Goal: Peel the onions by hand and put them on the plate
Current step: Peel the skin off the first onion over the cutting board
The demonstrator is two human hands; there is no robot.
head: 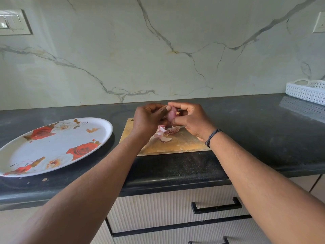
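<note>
From the head camera, both of the person's forearms reach forward over a dark stone counter (246, 124) and meet above a wooden cutting board (177, 143). Between the two hands sits a small pinkish-purple onion (171, 115), held up off the board. The left hand (149, 120) curls around the onion from the left, its thumb laid across the near top of the bulb. The right hand (190, 118) grips the onion from the right, fingers bent over the top and the thumb pressed in at the lower side; a small brownish scrap of skin shows by its fingertips. A dark cord bracelet (212, 137) circles the right wrist. Directly below the hands, a little heap of loose onion peels (166, 133), pale pink and papery, lies on the board. To the left of the board, apart from it, an oval white plate (52, 147) printed with red and cream roses rests on the counter; no onion can be seen on it. Near the plate's front rim a couple of small scraps lie on the counter. At the far right, a white perforated tray (306, 90) stands against the veined marble wall (158, 50). Wall switch plates sit at the upper left and upper right. Below the counter edge are ribbed cream drawers (167, 208) with black handles.
</note>
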